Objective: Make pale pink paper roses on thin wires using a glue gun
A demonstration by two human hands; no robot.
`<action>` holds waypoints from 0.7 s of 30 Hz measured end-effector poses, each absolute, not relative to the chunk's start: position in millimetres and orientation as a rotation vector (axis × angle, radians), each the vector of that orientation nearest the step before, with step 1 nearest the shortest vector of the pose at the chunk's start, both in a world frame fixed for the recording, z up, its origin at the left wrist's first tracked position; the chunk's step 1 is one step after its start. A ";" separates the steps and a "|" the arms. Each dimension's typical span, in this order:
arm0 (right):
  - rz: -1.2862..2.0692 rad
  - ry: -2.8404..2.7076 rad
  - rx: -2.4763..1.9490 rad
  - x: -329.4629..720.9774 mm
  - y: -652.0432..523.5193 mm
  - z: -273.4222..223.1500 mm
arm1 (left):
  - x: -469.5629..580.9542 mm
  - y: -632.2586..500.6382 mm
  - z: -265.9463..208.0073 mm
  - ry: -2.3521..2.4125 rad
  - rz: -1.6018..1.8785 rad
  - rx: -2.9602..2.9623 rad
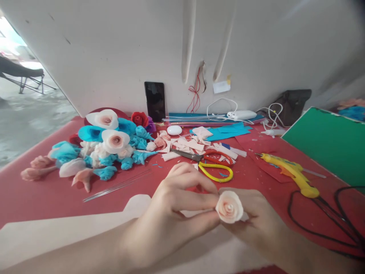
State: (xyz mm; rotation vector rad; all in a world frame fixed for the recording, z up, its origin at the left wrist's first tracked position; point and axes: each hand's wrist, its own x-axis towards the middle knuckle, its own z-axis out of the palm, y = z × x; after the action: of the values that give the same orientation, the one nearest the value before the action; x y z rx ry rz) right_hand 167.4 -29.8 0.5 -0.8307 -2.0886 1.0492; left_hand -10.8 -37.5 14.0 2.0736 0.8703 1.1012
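Observation:
A small pale peach paper rose (pixel 229 207) faces me, its petals coiled round a white centre. My left hand (pixel 182 201) pinches its left edge between thumb and fingers. My right hand (pixel 253 209) is closed behind and below the bloom; the fingers there are partly hidden, as is the base of the rose. Under both wrists lies a sheet of pale peach crepe paper (pixel 85 236). Just beyond my hands, scissors (pixel 215 167) with one yellow and one red handle rest among peach paper scraps (pixel 189 144).
Finished paper flowers (pixel 114 140) in blue, white and peach pile up at left, near thin wires (pixel 114 186). A yellow glue gun (pixel 288 171) with a black cord lies right, before a green board (pixel 325 144). A phone (pixel 155 101) leans on the wall behind the red table (pixel 137 177).

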 end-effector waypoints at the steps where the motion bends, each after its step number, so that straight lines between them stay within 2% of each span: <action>1: 1.066 -2.092 -0.841 167.3 -30.2 0.9 | -10.6 -37.4 13.3 0.874 1.088 2.059; 5: 1.257 -2.030 -0.907 167.6 -31.2 0.6 | -9.1 -36.0 14.4 0.889 1.032 1.902; 12: 1.876 -1.475 -0.840 169.7 -26.0 -4.9 | -10.4 -26.4 16.5 0.956 0.829 1.538; 21: 1.960 -1.225 -0.713 171.8 -19.6 -11.6 | -20.0 -18.3 16.6 1.026 0.779 1.578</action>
State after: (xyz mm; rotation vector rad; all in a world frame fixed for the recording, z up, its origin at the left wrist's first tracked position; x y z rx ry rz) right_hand 171.8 -19.6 -11.6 -0.7133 -1.2247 1.9601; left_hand -20.0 -18.3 16.6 1.5778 1.0262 0.7792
